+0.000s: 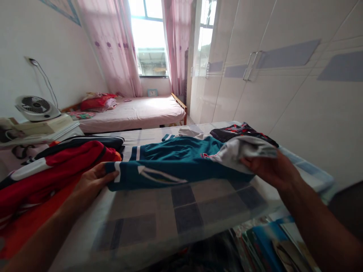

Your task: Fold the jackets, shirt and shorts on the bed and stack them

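Note:
A teal sports garment [176,170] with white stripes, a grey-white part at its right and a small red-and-white mark is stretched between my two hands over the bed's near side. Fingers and thumb of my left hand [98,177] are closed on its white-banded end. My right hand [270,170] grips the grey part [235,153], which is partly blurred. Behind the lifted edge, the rest of the garment lies on the checked bedsheet [159,223]. Whether it is a top or shorts cannot be made out.
Red, white and black clothes [70,162] are heaped at left. A dark garment with red marks [244,130] lies at right. Beyond are a second bed [147,109], a fan [38,107] and white wardrobes [255,34]. Books or folders [269,241] show below the near edge.

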A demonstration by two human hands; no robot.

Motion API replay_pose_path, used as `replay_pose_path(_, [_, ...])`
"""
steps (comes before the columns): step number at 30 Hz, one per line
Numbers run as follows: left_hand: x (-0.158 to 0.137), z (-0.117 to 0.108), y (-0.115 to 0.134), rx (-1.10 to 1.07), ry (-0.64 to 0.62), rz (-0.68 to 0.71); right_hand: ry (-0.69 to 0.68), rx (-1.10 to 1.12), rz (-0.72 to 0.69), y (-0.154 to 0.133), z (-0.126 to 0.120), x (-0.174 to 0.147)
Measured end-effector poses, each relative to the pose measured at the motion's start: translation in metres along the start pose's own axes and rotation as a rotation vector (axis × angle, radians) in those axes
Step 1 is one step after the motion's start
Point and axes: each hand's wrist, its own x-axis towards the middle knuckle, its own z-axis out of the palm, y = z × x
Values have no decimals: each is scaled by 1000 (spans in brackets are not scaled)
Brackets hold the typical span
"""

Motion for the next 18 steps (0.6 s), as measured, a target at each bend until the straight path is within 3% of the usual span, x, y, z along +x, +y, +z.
replay_pose_path(2, [16,12,1,-70,91,-91,59,-54,13,6,7,30])
replay_pose_path(4, [27,21,-5,-38,110,-150,176,-320,-14,23,2,45])
replay_pose_path(7, [32,28,-13,24,121,-185,280,-809,19,51,-18,48])
replay_pose_path(9, [31,30,-14,53,127,-190,265,-958,89,64,-29,47])
replay_pose_path(12, [27,34,-10,107,142,-163,176,-1007,95,75,-31,50])
replay_pose_path(18, [25,44,-1,121,196,-96,26,-946,62,75,-9,71])
